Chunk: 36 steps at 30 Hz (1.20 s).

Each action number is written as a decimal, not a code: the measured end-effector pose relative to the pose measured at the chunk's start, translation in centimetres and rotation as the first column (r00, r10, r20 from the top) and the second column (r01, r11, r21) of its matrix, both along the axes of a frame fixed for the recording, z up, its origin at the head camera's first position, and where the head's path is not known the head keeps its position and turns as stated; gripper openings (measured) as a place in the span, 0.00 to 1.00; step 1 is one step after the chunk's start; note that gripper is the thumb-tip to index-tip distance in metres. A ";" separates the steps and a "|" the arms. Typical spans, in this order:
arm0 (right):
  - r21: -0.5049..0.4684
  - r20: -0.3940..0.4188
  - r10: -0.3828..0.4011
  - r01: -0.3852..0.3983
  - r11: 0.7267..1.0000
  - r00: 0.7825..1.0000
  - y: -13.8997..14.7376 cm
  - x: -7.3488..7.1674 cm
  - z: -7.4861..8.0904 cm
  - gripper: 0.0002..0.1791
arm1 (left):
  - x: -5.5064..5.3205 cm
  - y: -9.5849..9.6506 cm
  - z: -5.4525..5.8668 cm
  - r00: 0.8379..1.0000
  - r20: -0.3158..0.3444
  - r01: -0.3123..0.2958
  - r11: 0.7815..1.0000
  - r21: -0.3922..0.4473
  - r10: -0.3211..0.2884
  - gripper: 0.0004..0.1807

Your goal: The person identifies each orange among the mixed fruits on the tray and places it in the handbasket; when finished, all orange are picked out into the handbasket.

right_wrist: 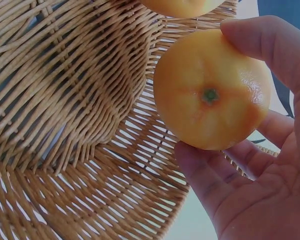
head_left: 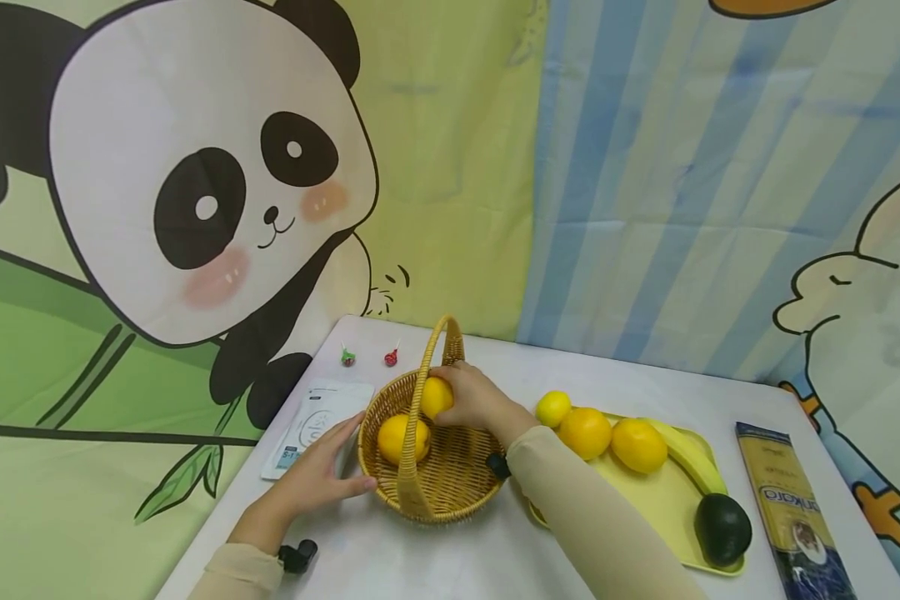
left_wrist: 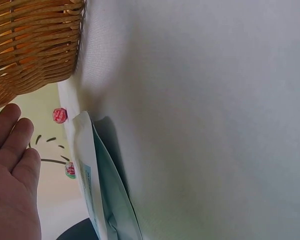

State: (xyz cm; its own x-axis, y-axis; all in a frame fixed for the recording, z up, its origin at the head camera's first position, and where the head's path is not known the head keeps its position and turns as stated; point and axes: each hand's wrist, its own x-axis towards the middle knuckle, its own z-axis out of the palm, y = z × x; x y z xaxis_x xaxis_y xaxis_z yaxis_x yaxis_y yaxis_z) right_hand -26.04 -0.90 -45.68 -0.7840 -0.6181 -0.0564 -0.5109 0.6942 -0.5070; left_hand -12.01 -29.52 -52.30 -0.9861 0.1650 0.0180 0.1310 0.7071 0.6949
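Note:
A woven wicker basket (head_left: 450, 492) with a tall arched handle stands on the white table. My right hand (head_left: 474, 398) reaches in over its far rim and holds an orange (right_wrist: 212, 90) between thumb and fingers, its green stem end showing in the right wrist view. Another orange (head_left: 397, 439) lies inside, on the basket's left. Against the basket's left outer side is my left hand (head_left: 322, 473), its fingers straight and spread, fingertips right at the wicker (left_wrist: 35, 45).
Right of the basket, a yellow tray (head_left: 645, 508) carries two oranges (head_left: 639, 445), a banana (head_left: 693, 458) and an avocado (head_left: 722, 529); a lemon (head_left: 552, 408) sits at its corner. A long printed packet (head_left: 791, 508), a white pouch (head_left: 322, 417) and two lollipops (head_left: 391, 357) lie around.

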 end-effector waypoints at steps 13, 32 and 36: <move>0.051 0.008 0.003 -0.003 0.999 1.000 -0.8 -0.2 -0.9 0.44 | 0.1 -0.1 -0.1 1.000 -0.011 0.008 1.000 -0.001 -0.008 0.63; 0.062 0.013 -0.007 0.006 0.998 1.000 -1.6 -0.3 -2.1 0.44 | 0.1 -0.1 -0.1 1.000 -0.022 0.012 1.000 0.000 -0.012 0.63; 0.069 0.013 -0.007 0.006 0.998 1.000 -1.6 -0.3 -2.2 0.44 | 0.1 0.0 -0.1 1.000 -0.026 0.014 1.000 0.000 -0.014 0.62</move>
